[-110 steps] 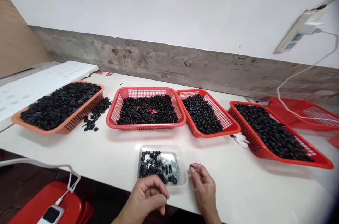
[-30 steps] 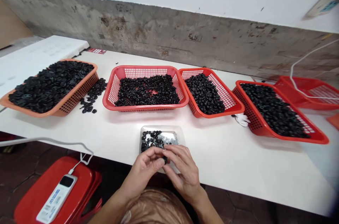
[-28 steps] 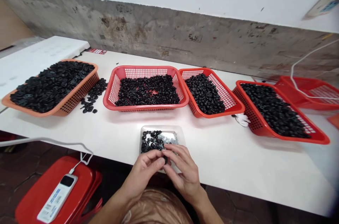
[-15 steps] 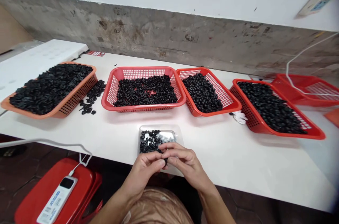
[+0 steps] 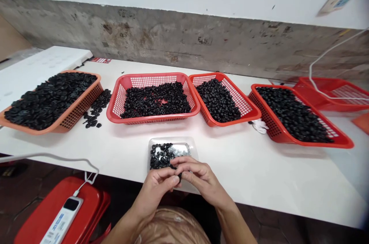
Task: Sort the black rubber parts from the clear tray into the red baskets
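Note:
Both hands meet over the near edge of the white table. Between their fingertips is a small black part [image 5: 180,177], mostly covered by the fingers, so its exact shape is hidden. My left hand [image 5: 158,186] pinches it with thumb and forefinger. My right hand [image 5: 198,176] closes on it from the other side, its fingers bent over the top. Just beyond the hands lies a clear plastic tray [image 5: 193,144]. Its left side holds small black rings [image 5: 160,155], and its right side small shiny pieces [image 5: 181,149].
Behind the tray stand a pink-red basket [image 5: 152,120], two red baskets [image 5: 211,122] [image 5: 305,144] and an orange basket [image 5: 72,119], all holding black parts. Loose black parts [image 5: 93,115] lie beside the orange one. A power strip [image 5: 62,221] rests on a red stool [image 5: 34,213].
The view has shifted slightly, moving the baskets a little left in the picture. Both hands keep nearly the same pose around the small black part.

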Tool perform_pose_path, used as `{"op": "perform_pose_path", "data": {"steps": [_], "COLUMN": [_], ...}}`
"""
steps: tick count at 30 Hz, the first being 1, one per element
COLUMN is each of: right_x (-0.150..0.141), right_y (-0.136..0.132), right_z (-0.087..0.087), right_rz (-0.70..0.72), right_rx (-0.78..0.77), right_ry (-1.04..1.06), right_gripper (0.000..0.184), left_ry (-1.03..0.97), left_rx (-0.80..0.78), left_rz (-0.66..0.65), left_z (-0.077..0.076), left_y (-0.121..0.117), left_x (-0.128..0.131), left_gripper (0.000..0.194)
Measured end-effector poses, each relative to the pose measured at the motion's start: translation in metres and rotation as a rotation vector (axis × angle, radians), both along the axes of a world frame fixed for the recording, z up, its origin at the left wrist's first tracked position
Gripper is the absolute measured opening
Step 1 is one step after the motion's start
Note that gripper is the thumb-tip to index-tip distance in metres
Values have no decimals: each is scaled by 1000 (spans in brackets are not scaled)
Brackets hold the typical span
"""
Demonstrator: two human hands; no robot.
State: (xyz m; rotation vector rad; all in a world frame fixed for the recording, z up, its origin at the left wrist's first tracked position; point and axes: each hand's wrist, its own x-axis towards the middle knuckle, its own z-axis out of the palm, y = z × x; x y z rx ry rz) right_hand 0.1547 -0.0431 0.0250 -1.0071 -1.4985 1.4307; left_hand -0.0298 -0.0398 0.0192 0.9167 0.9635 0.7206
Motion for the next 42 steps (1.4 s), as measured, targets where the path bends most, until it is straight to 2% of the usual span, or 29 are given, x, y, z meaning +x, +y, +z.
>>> {"op": "perform_pose_path", "data": {"steps": [4,10,13,16,18,21,23,25,30,32,34,39,42], "right_x": [-1,-5,-8,-12,-17,-22,-23,-22,-18,-16,-12,-4,-6], "right_y": [0,-8,-13,-15,-14,-11,-10,-11,-12,-10,-9,-6,-8], "right_z": [-2,0,0,-2,-4,-6,-4,-2,0,-2,-3,-5,-6], "right_rz": [-17,-119,-175,-205,-220,-240,-228,-197,-127,-127,-132,-147,-172], "right_rx": [18,191,354,592,716,814,824,771,483,422,447,765,807], "right_ry": [-25,-168,-328,-535,-649,-721,-706,-644,-361,-305,-331,-580,-617], "right_gripper": [20,20,27,46,46,44,44,45,33,30,30,40,40], "left_ry": [5,43,22,-29,-49,-60,-54,-56,-61,-42,-32,-23,-33], "left_rx": [4,103,94,59,70,97,93,78,94,87,74,77,97], "left_rz": [36,62,94,110,112,122,125,129,140,127,97,84,101], "left_z": [-2,-4,-5,-6,-6,-5,-4,-4,-4,-4,-4,-3,-3], "left_y": [-1,-2,-2,-2,-3,-3,-4,-4,-6,-6,-6,-4,-3], "left_x": [0,-2,-1,0,0,0,-1,-3,-6,-6,-6,-3,-2], "left_gripper": [28,22,22,21,20,17,17,18,23,24,23,21,19]}}
